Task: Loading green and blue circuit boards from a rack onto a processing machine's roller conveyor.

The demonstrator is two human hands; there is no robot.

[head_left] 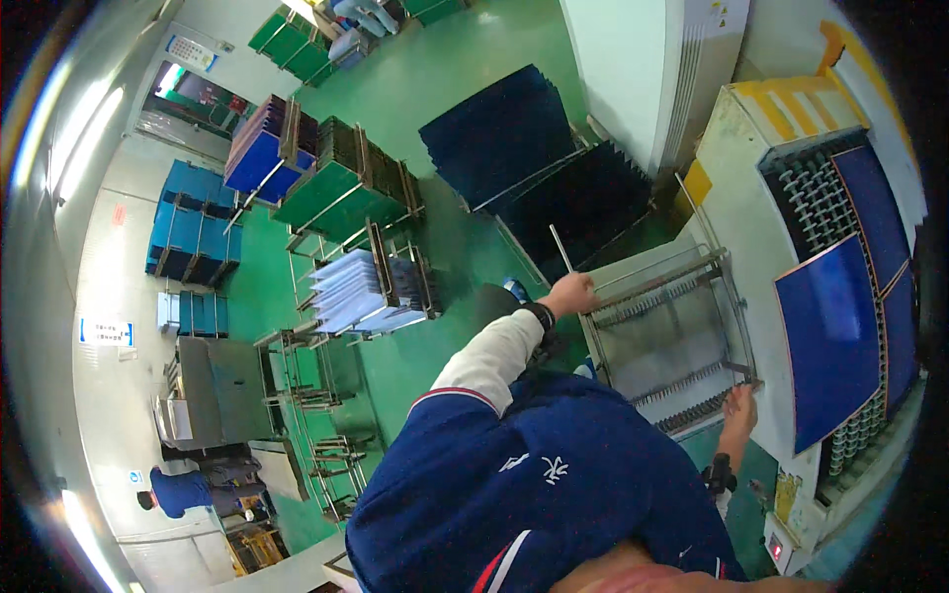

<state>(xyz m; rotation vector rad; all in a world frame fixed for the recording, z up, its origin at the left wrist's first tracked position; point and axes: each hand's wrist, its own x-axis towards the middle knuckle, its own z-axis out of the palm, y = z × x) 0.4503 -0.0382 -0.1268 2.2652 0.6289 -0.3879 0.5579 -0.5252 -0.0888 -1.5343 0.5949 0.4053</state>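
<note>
A metal slotted rack (664, 295) with rows of teeth along its bars sits in front of me on a pale surface, with no panels in its slots. My left hand (571, 295) is closed on the rack's near left corner, beside an upright metal rod (560, 247). At the right corner of the rack, my right hand (736, 407) has its fingers curled round the frame. Just right of the rack, a blue panel (830, 341) with copper-coloured edges lies tilted across the rollers of a conveyor machine (813, 203).
More blue panels (875, 203) lie on the conveyor. Racks of dark panels (499, 133) stand on the floor ahead. Leftward are racks with green panels (331, 198), white sheets (351, 292) and blue panels (193, 217). A person (188, 492) works at the far left.
</note>
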